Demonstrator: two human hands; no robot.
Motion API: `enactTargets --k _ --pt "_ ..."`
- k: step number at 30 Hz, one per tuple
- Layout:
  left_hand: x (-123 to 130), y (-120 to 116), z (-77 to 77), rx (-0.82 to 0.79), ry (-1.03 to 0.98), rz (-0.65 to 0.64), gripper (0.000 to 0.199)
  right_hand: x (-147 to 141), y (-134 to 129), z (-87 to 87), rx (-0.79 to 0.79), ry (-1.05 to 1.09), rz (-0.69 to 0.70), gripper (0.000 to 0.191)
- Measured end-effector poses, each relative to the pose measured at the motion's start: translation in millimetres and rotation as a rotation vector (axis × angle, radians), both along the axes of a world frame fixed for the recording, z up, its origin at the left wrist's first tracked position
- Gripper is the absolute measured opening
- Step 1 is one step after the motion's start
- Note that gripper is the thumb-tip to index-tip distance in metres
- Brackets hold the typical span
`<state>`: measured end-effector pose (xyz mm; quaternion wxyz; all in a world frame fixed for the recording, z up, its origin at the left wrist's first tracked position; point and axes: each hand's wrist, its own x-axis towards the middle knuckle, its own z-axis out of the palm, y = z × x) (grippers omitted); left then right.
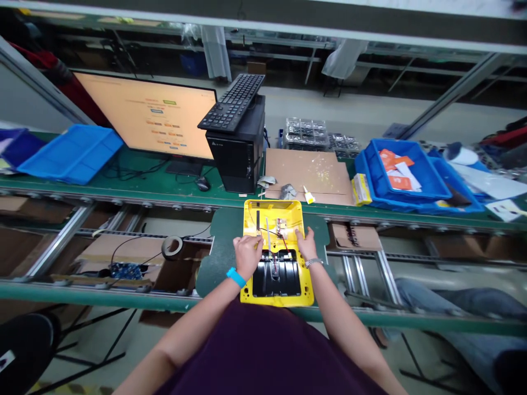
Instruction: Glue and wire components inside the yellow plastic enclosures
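Observation:
A yellow plastic housing lies opened out in two halves in front of me, on a dark green board. Its near half holds a black inner panel; thin red and black wires run to small parts in the far half. My left hand is closed at the housing's left side, fingertips by a black strip; what they pinch, if anything, is hidden. At the right edge of the far half, my right hand has thumb and fingers apart.
Behind the housing are cardboard sheets with a small glue bottle. A computer tower carries a keyboard, beside a lit monitor. Blue bins stand right. A tape roll lies left; a person's leg shows right.

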<state>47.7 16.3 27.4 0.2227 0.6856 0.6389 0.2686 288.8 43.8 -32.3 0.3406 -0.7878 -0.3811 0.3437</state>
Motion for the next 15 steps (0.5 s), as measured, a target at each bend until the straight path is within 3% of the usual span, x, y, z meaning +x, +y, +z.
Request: enactTargets --k 3,6,10,15 --pt "-5 -1 3.5 -0.008 0.074 0.000 0.026 -9 -4 22.8 0.294 -0.125 -0.014 0.073" --pt "-8 -6 9.5 -0.024 0.149 -0.038 0.031 -21 1 46.8 0.586 -0.133 0.150 0.041" --pt "-9 -18 15.0 0.002 0.229 0.052 0.032 -41 22 62.6 0.598 0.104 0.559 0.018" --pt "-11 -30 4.0 -0.037 0.217 0.151 0.035 -66 57 54.4 0.489 0.220 1.022 0.017"
